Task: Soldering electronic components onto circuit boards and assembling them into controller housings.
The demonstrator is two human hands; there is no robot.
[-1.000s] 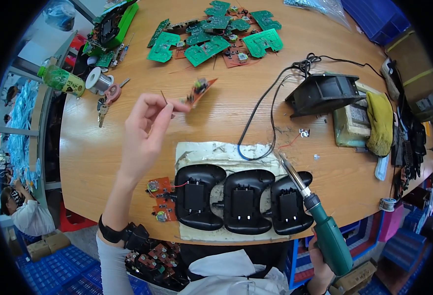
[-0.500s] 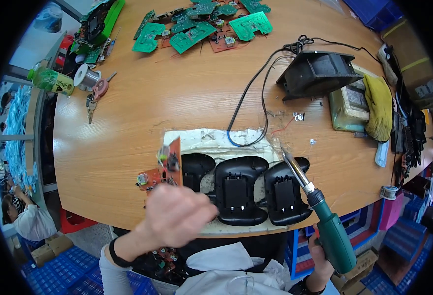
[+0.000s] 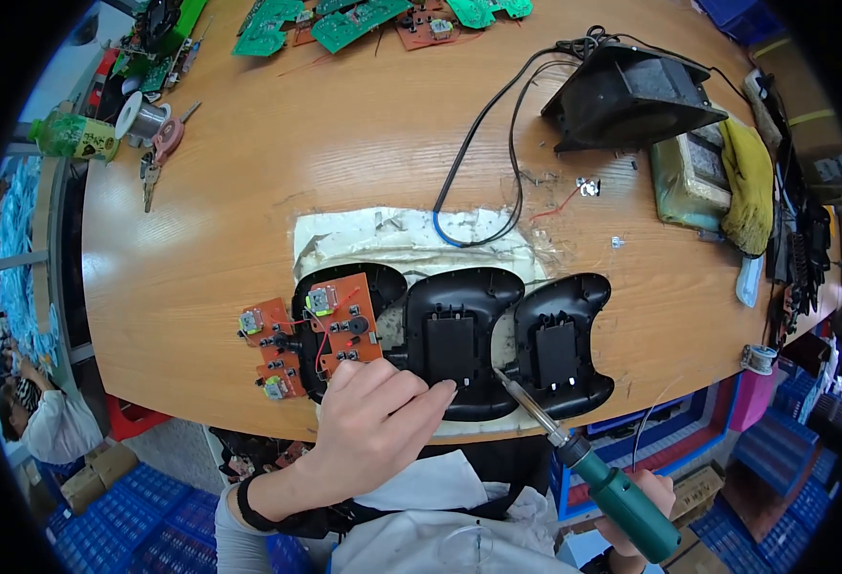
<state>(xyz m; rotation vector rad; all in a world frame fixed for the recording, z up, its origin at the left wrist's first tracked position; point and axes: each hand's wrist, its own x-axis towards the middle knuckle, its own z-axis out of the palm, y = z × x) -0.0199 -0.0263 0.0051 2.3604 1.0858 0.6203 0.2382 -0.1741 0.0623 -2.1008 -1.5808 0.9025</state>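
My right hand [image 3: 646,502] is wrapped round the green handle of a soldering iron [image 3: 622,497]. Its metal tip points up and left, beside the lower right part of the middle black plastic shell [image 3: 483,316]. My left hand [image 3: 368,421] is closed in a pinch, fingertips at that shell's lower edge by a black box-shaped compartment [image 3: 450,349]. What it pinches, if anything, I cannot make out. Above its knuckles, an orange circuit board [image 3: 349,320] with a red wire lies over the left black shell [image 3: 387,282]. The right black shell [image 3: 588,292] lies alongside.
More orange boards [image 3: 273,354] lie left of the shells. Pale, stained sheeting [image 3: 364,230] is under them. A black fan [image 3: 631,96] with a looped cable stands behind, near a yellow glove [image 3: 751,182]. Green circuit boards [image 3: 354,24], a solder spool [image 3: 142,120] and keys [image 3: 150,177] sit farther back.
The orange board, upright before, now lies over the left shell. My left hand has moved right to the middle shell. The soldering iron has come down and left, its tip nearer that shell.
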